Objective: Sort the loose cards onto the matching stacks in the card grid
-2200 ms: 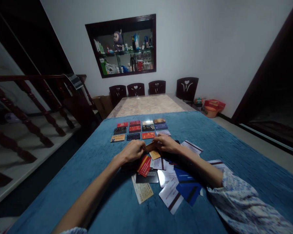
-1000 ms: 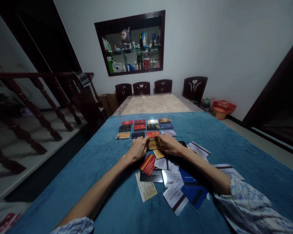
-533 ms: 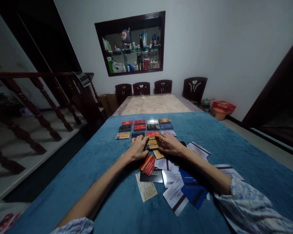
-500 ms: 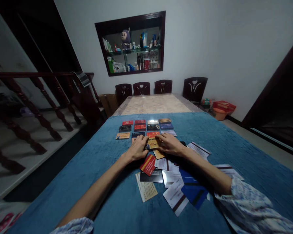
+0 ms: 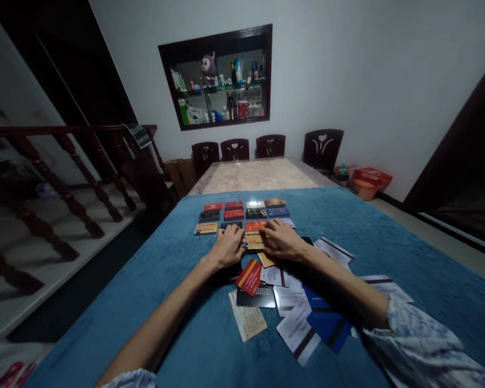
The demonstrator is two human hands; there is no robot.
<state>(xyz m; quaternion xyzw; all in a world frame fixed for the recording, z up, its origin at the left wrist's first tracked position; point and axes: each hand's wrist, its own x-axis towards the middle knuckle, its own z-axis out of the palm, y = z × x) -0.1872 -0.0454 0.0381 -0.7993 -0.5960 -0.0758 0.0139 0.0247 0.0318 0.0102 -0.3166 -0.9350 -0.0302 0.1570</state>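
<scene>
Blue-patterned cuff (image 5: 131, 378) between seven and eight o'clock, taking my feed's dial from the gold card, leads up to the left hand (image 5: 227, 247), fingers curled in with thumb and tips at the card's left end. Next comes the gold card (image 5: 254, 242), held crosswise between the hands, its long axis running roughly nine to three; I can't tell whether more cards sit beneath it. The right hand (image 5: 283, 240) closes over its right end, fingertips bent onto it, so neither hand is nearer: they bracket it, and both seem to have hold of it. From eleven to one o'clock, just beyond, lie rows of cards (image 5: 234, 214). On my side, loose cards overlap from six to four: cream card (image 5: 248, 318), red card (image 5: 248, 279), black card (image 5: 264, 298), white cards (image 5: 298, 326), blue cards (image 5: 331, 327). All rest on blue cloth (image 5: 186, 350), with pale tabletop (image 5: 258, 175) past its edge toward twelve. Around the room I see a dark railing (image 5: 64, 130) at ten, a box (image 5: 181, 175) near it, chairs (image 5: 234, 150) and a shelf niche (image 5: 216, 39) toward twelve, then a red bag (image 5: 372, 176) and dark doorway (image 5: 461, 145) past two.
</scene>
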